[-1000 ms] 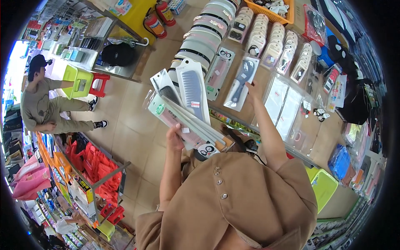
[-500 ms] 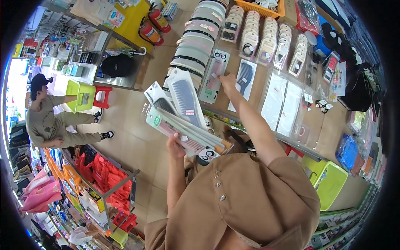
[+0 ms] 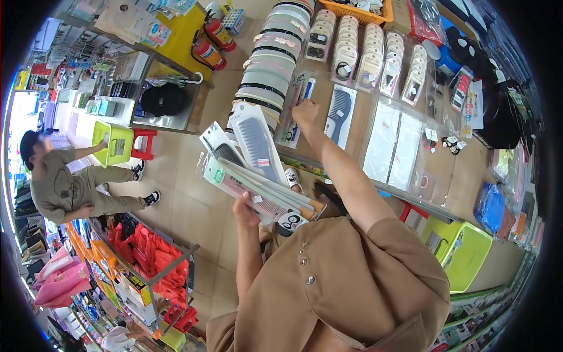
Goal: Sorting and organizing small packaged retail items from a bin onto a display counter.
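Note:
My left hand [image 3: 246, 212] is closed around the lower end of a fanned stack of carded combs. In that fan are a blue-grey wide-tooth comb [image 3: 256, 141], a dark comb [image 3: 227, 154] and a pink comb [image 3: 238, 189] in front. Over the display table, my right hand [image 3: 305, 111] pinches the side of a clear comb package [image 3: 291, 117], which looks tilted; a dark-blue strip shows beside it. The fingertips are partly hidden. Just right of this hand, a carded dark blue-grey comb [image 3: 339, 115] lies flat on the table.
Headbands [image 3: 263, 76] line the table's left side. Rows of carded hair accessories [image 3: 346, 56] stand beyond, near an orange basket [image 3: 360, 13]. White packs [image 3: 385, 138] lie to the right. A person [image 3: 56, 176] at far left holds a green basket [image 3: 111, 144].
My right hand has moved left and a little nearer, tilting the clear comb package that lay flat before. The left hand with its combs barely moves. The other person has shifted left.

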Motion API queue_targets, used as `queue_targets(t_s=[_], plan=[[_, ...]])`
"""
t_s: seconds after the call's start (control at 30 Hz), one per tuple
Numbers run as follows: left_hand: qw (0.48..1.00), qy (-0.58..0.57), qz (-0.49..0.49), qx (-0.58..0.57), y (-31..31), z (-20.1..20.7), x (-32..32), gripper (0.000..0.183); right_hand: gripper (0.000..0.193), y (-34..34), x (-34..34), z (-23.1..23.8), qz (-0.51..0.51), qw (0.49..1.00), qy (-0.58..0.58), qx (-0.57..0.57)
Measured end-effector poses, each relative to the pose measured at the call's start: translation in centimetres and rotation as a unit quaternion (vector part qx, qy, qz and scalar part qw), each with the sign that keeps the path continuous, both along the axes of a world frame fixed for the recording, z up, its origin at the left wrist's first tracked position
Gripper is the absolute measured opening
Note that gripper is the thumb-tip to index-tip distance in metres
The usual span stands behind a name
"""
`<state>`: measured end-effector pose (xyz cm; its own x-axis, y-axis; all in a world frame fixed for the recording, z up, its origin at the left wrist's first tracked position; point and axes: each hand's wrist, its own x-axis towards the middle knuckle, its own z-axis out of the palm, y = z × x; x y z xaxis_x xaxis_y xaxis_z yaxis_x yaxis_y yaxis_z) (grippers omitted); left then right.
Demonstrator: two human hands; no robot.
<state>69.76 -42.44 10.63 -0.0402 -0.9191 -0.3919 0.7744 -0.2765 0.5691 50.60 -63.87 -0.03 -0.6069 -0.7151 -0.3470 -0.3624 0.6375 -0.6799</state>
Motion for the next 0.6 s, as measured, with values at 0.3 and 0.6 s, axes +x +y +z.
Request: queue_targets(t_s=[0.3,0.6], plan=[[1.000,-0.007,-0.006,0.006,0.2,-0.7,0.2,0.043,0.061,0.9,-1.9,2.2,-0.018,0.991,-0.129,-0.031],[0.999,-0.033,-0.004,0.030,0.1,-1.3,-0.2,0.046,0.052,7.0,-12.1,-1.7,-0.001,0.974,-0.183,-0.135]])
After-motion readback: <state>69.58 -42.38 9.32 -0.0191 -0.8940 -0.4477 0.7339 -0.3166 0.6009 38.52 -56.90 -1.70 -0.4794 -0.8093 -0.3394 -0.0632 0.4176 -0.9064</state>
